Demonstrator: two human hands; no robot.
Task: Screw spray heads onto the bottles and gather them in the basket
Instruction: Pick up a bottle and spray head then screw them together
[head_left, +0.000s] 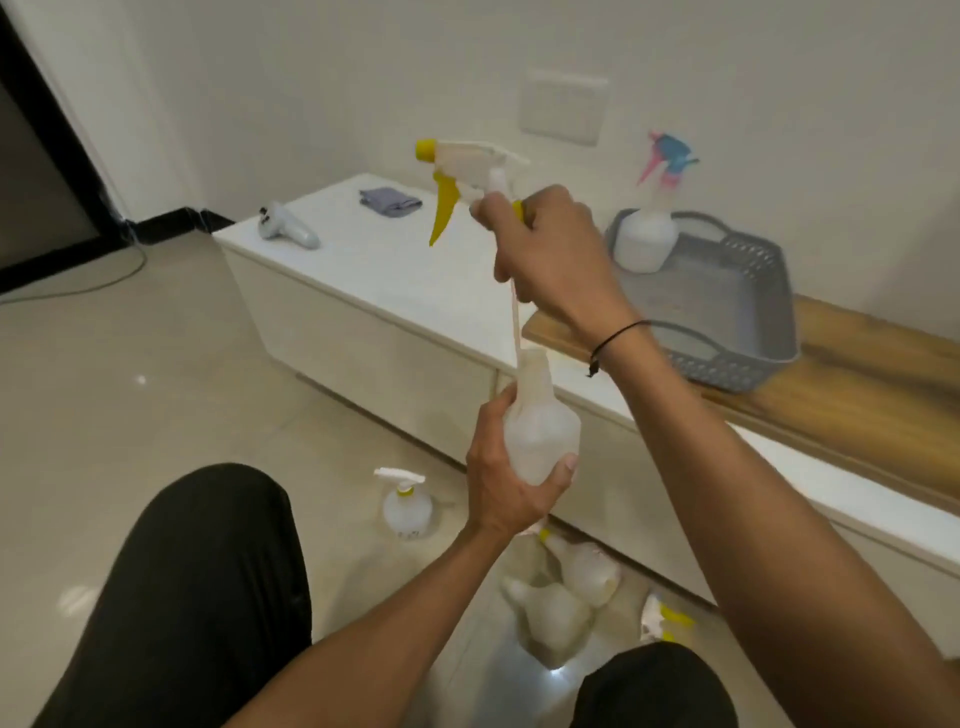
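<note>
A white and yellow spray head (467, 171) is gripped at its collar by the curled fingers (506, 208) of the right hand (550, 249), raised above the white cabinet (363, 270). Its thin dip tube (515, 322) hangs down from that hand and its lower end is seen at the open neck of a translucent bottle (540, 421); the head is not seated on the neck. The bottle is held upright around its belly by the left hand (504, 483), fingers and thumb wrapped round it, one fingertip showing at the bottle's right side. A thin black band (618, 338) is worn on the right wrist.

A grey perforated basket (737, 332) is set on a wooden board (857, 379) that lies along the cabinet top, toward its right end. One finished bottle with a pink and blue spray head (647, 234) is stood in the basket's far left corner. A folded grey cloth (389, 200) is laid near the cabinet's far left corner, and a pale handheld controller (285, 228) lies close to its left edge.

On the tiled floor (130, 364) just in front of the cabinet, a small bottle with a white and yellow head (405, 504) is stood upright; marks on its lower wall are too blurred to be read. Near it, between the knees in black trousers (182, 597), more translucent bottles (561, 608) are left lying, with a loose yellow and white spray head (662, 621) just beside them. No brand or readable writing is shown on any item.
</note>
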